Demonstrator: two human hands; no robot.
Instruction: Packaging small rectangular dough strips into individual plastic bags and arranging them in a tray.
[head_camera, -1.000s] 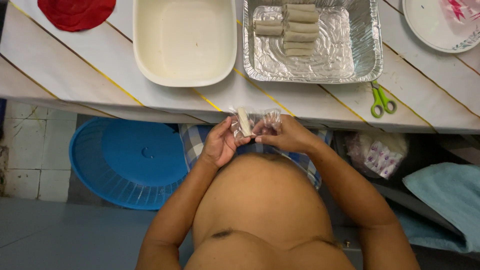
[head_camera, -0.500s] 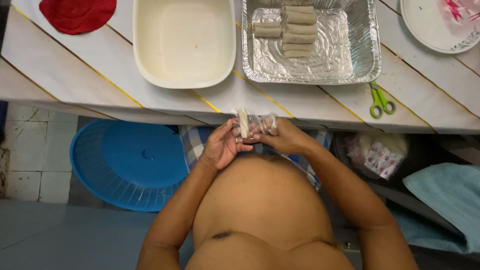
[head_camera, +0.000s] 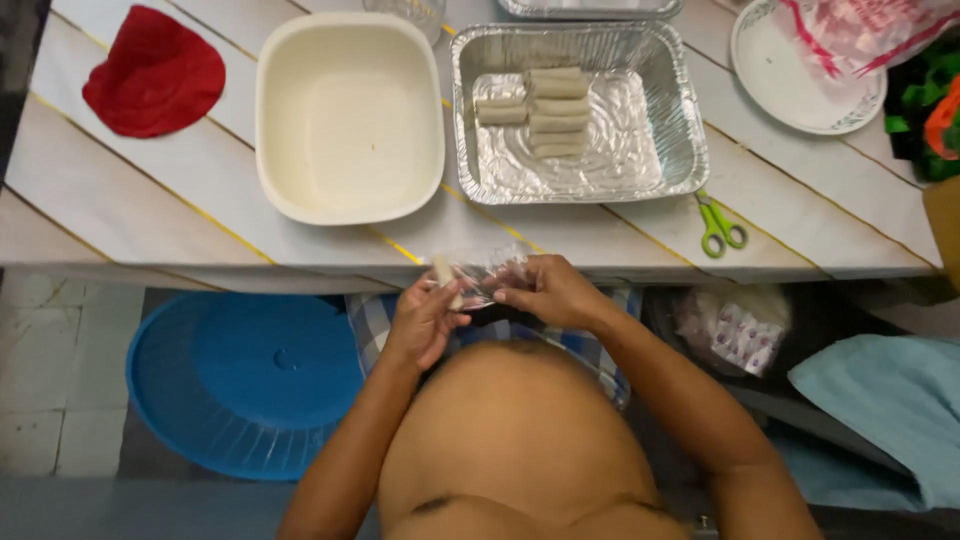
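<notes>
Both hands meet just below the table's front edge. My left hand (head_camera: 422, 318) pinches a pale stick-shaped roll (head_camera: 443, 275) that pokes out of a clear plastic wrapper (head_camera: 487, 272). My right hand (head_camera: 551, 290) grips the other end of that wrapper. On the table beyond them, a foil tray (head_camera: 672, 140) holds several similar pale rolls (head_camera: 546, 110) stacked in a row.
An empty cream tub (head_camera: 349, 118) sits left of the foil tray, a red round cloth (head_camera: 155, 72) farther left. Green scissors (head_camera: 719, 226) lie near the edge, a white plate (head_camera: 800, 85) at the back right. A blue basket (head_camera: 240, 378) stands on the floor.
The view has tilted, showing more of the table. The roll has slid toward the left end of the wrapper, with my left hand now pinching it there.
</notes>
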